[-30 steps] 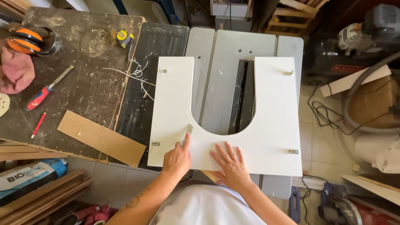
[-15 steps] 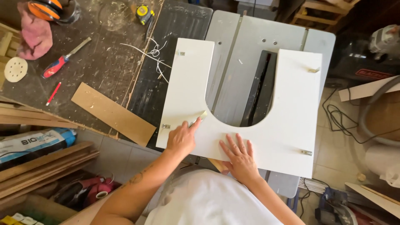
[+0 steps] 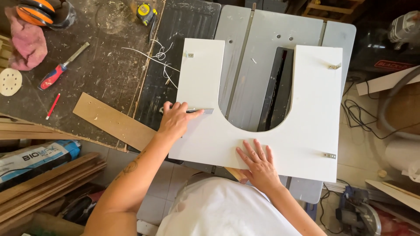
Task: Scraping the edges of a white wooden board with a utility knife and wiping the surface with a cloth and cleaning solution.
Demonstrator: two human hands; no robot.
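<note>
A white U-shaped board lies flat on a grey table saw. Small metal brackets sit near its corners. My left hand rests at the board's left edge and holds a flat metal strip against the white surface, pointing right. My right hand lies palm down with fingers spread on the board's near edge, below the round cut-out.
Left of the saw is a dusty dark workbench with a red-handled chisel, a red pencil, orange ear muffs, a yellow tape measure, white string and a brown plank. Boards and cables lie on the floor.
My left hand has slid left along the board and turned the metal strip from upright to lying level. The right hand stays pressed on the near edge. The view shifted.
</note>
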